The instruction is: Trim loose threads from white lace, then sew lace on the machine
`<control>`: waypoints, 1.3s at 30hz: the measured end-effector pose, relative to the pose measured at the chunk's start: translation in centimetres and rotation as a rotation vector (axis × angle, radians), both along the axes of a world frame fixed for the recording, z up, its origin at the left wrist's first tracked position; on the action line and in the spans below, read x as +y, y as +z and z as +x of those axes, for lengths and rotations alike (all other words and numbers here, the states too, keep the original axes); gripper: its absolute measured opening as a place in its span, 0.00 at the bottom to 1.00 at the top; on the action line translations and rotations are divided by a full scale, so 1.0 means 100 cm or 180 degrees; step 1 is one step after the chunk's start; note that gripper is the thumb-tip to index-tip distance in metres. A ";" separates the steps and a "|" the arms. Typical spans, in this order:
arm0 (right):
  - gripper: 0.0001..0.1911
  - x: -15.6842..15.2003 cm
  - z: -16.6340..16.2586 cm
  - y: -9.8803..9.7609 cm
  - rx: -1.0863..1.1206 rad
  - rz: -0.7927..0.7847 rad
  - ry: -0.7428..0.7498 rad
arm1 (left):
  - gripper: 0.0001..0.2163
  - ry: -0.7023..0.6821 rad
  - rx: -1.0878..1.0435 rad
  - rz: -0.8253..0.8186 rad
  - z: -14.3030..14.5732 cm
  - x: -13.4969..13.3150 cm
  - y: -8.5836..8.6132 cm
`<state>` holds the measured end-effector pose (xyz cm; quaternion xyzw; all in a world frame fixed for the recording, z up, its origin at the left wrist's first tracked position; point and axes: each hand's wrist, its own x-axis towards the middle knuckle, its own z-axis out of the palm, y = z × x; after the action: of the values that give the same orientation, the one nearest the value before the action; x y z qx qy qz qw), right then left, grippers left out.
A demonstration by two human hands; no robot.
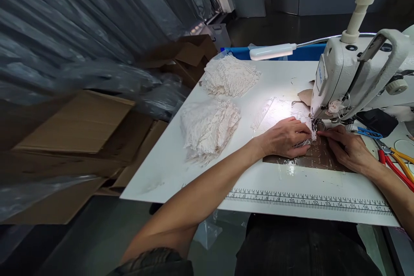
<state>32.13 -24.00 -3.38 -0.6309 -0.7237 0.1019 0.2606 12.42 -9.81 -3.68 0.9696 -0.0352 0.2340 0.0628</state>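
Observation:
My left hand point(285, 138) lies flat, fingers stretched, pressing a strip of white lace point(305, 131) onto the table just left of the needle of a white sewing machine point(349, 73). My right hand point(347, 148) rests to the right of the needle, fingers extended and pinching the lace edge near the presser foot. Light from the machine's lamp falls on the lace in front of the needle.
Two heaps of cream lace pieces point(208, 127) point(230, 75) sit on the white table point(168, 168). A printed ruler point(307, 202) runs along the front edge. Red-handled pliers point(393, 166) and a blue clip point(368, 132) lie right. Cardboard boxes point(76, 127) stand left.

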 end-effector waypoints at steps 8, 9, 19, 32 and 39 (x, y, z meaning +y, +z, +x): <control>0.21 -0.001 0.005 -0.007 -0.0293 0.0074 0.0085 | 0.13 -0.0009 -0.0058 -0.0270 0.002 0.002 0.000; 0.21 -0.001 0.006 -0.008 -0.0421 0.0081 0.0104 | 0.13 -0.0009 -0.0060 -0.0294 0.002 0.002 0.000; 0.18 -0.001 0.007 -0.014 -0.0864 0.0167 0.0241 | 0.12 0.0036 -0.0020 -0.0202 0.002 0.001 0.000; 0.20 -0.004 -0.003 -0.007 -0.1171 0.0419 0.0268 | 0.12 0.0181 0.0409 0.0208 0.000 -0.006 0.011; 0.20 -0.002 -0.007 -0.001 -0.1171 0.0287 0.0287 | 0.13 0.0249 0.0591 0.0131 -0.001 -0.006 0.013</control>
<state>31.48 -24.24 -3.47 -0.5934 -0.7905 -0.0361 0.1471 12.28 -10.46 -2.43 0.9888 0.0038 0.1446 0.0367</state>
